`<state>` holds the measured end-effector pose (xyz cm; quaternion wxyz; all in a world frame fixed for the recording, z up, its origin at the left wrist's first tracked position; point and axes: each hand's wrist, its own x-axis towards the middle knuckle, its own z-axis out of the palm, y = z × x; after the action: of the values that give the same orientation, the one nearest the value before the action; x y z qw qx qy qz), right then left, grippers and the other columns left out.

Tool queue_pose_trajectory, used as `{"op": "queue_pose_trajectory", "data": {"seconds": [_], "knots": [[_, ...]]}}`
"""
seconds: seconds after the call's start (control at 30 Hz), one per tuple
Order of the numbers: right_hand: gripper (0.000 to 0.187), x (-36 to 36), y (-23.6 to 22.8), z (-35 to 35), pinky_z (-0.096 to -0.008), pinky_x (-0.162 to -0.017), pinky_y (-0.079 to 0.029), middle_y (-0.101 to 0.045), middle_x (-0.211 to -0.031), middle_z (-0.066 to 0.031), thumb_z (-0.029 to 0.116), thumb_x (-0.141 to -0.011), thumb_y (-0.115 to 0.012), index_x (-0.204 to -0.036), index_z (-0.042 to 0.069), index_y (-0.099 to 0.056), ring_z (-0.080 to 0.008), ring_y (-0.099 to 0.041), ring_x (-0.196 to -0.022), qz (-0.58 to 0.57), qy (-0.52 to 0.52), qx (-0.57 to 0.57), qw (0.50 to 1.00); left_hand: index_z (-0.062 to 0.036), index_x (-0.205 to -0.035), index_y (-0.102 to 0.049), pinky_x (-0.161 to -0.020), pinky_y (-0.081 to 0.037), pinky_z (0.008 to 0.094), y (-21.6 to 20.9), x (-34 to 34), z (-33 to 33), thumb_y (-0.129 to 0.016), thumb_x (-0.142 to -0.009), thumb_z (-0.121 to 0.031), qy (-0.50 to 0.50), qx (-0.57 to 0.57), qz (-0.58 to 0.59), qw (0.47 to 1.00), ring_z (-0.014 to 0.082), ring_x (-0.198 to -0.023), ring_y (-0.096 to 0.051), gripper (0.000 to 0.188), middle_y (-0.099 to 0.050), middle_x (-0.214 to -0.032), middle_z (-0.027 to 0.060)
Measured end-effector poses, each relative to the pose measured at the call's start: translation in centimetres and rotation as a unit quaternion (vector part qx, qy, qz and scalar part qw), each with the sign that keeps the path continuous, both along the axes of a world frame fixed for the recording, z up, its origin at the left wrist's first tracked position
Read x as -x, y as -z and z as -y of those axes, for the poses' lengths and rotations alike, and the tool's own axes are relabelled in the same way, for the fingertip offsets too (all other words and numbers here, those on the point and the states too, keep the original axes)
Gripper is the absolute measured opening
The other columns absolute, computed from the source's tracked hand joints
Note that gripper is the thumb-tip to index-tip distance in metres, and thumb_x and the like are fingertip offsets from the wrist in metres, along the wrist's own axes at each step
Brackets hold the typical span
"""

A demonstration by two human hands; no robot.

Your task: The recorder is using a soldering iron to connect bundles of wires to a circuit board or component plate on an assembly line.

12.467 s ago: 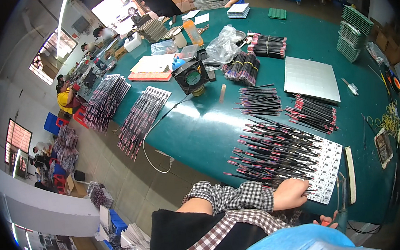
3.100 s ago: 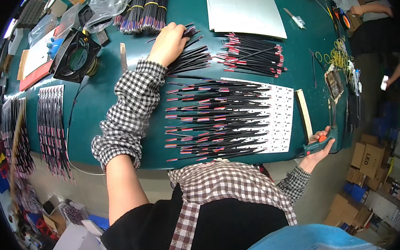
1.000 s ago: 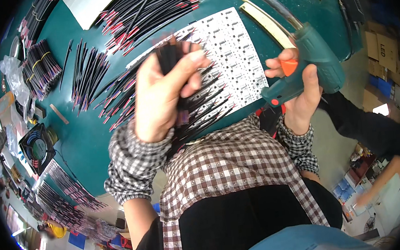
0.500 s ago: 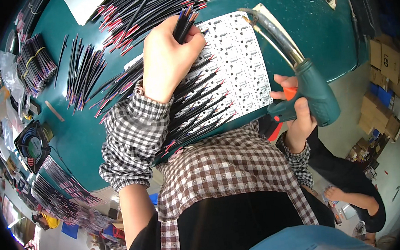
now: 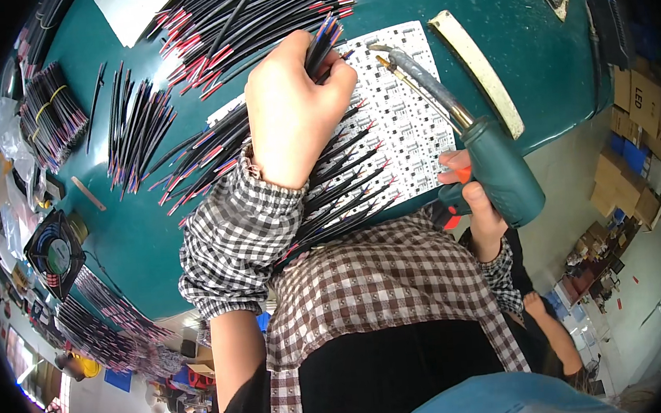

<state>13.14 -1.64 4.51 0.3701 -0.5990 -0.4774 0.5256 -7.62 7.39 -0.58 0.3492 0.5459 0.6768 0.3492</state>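
Note:
My left hand (image 5: pixel 284 105) is closed around a bunch of black cables (image 5: pixel 323 50) whose bared coloured ends poke out past the thumb. It hovers at the left side of a white circuit board panel (image 5: pixel 406 134). Rows of black cables (image 5: pixel 348 186) with red and blue wire ends lie across the panel's near left part. In my right hand (image 5: pixel 485 217) is a green soldering gun (image 5: pixel 505 169), with fingers around its grip by the red trigger. Its tip and thin feed tube point left, over the panel's upper right part. Whether the tip touches the panel I cannot tell.
More cables (image 5: pixel 212 33) are piled at the far side of the green table (image 5: pixel 274 281); loose and banded bundles (image 5: pixel 55 112) lie to the left. A small black fan (image 5: pixel 55 254) stands at the left edge. Right of the panel lies a pale curved strip (image 5: pixel 479 74). A person's arm (image 5: pixel 554 332) shows lower right.
The soldering gun has swung left and down, bringing its tip from beside the panel's upper corner to over it. My left hand, still holding the cables, has shifted slightly right.

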Motion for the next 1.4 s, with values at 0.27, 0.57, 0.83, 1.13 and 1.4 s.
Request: {"op": "queue_pose_trajectory", "data": {"seconds": [0.27, 0.57, 0.83, 1.13, 1.4], "knots": [[0.059, -1.7, 1.7, 1.1, -0.0331, -0.078, -0.053, -0.061, -0.103, -0.0158, -0.001, -0.079, -0.065, -0.131, -0.003, -0.037, -0.0217, -0.062, -0.091, -0.04, -0.028, 0.023, 0.999, -0.0005, -0.069, -0.056, -0.052, -0.047, 0.0348, 0.3, 0.1, -0.2, -0.062, -0.068, -0.012, 0.007, 0.004, -0.003, 1.0, 0.0295, -0.054, -0.059, 0.013, -0.058, -0.059, 0.0142], [0.04, -1.6, 2.0, 0.7, -0.0302, -0.075, -0.052, -0.065, -0.094, -0.0133, 0.0, -0.077, -0.067, -0.114, -0.004, -0.052, -0.0176, -0.063, -0.085, -0.009, -0.046, 0.001, 0.999, -0.0006, -0.068, -0.057, -0.051, -0.046, 0.0338, 0.4, 0.4, -0.2, -0.061, -0.067, -0.012, 0.007, 0.016, 0.031, 0.999, 0.029, -0.052, -0.058, 0.012, -0.057, -0.057, 0.0135], [0.043, -1.5, 2.2, 0.8, -0.0301, -0.075, -0.052, -0.065, -0.092, -0.0126, 0.0, -0.076, -0.069, -0.114, -0.005, -0.051, -0.0174, -0.063, -0.084, -0.021, -0.014, 0.016, 1.0, -0.0009, -0.069, -0.057, -0.052, -0.046, 0.0342, 0.4, 0.3, -0.2, -0.062, -0.067, -0.012, 0.004, 0.021, 0.016, 1.0, 0.0296, -0.053, -0.059, 0.012, -0.058, -0.058, 0.014], [0.061, -2.3, 2.1, 0.9, -0.0299, -0.079, -0.051, -0.063, -0.098, -0.0153, 0.003, -0.071, -0.074, -0.123, -0.008, -0.044, -0.0181, -0.063, -0.088, 0.156, -0.106, -0.006, 0.982, -0.0006, -0.07, -0.057, -0.053, -0.047, 0.0345, 0.3, 0.1, -0.3, -0.062, -0.067, -0.011, 0.003, 0.013, 0.007, 1.0, 0.0306, -0.055, -0.059, 0.012, -0.058, -0.059, 0.0149], [0.056, 0.0, 0.5, -0.2, -0.0343, -0.078, -0.052, -0.058, -0.107, -0.02, 0.023, -0.081, -0.064, -0.122, -0.008, -0.042, -0.0251, -0.06, -0.095, -0.012, -0.009, 0.012, 1.0, -0.0003, -0.07, -0.057, -0.053, -0.047, 0.0349, 0.3, 0.1, -0.3, -0.062, -0.067, -0.012, 0.006, 0.009, -0.002, 1.0, 0.0311, -0.055, -0.059, 0.013, -0.058, -0.06, 0.0148]]}}
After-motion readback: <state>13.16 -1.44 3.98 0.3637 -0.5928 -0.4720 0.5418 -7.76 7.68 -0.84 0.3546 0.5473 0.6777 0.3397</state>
